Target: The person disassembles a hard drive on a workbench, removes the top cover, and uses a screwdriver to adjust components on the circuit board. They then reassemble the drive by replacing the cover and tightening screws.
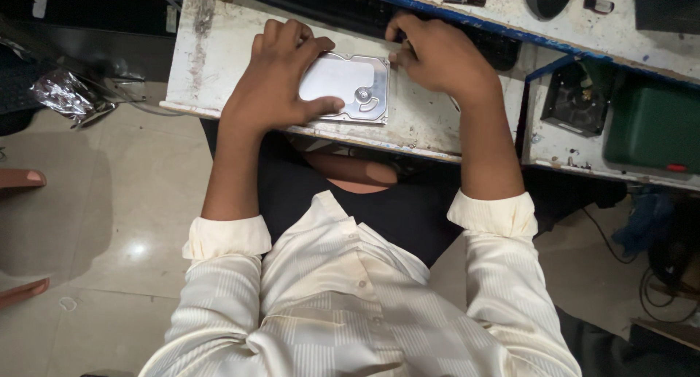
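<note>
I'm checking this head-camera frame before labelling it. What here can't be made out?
- Hard drive, head view: its left part lies under the left hand.
- Right hand: its fingertips curl out of sight at the drive's edge.
- Black keyboard: cut off by the top edge, partly behind both hands.

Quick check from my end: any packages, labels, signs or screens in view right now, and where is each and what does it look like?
Crinkled clear-and-silver plastic wrapper: left of the worn white table, off its edge; shiny, crumpled, empty-looking.
Silver rectangular hard drive: on the table's front edge under the left hand, with the right hand at its far right corner; any label on it is hidden or too small to tell.
Screens or signs: none in view.
</note>
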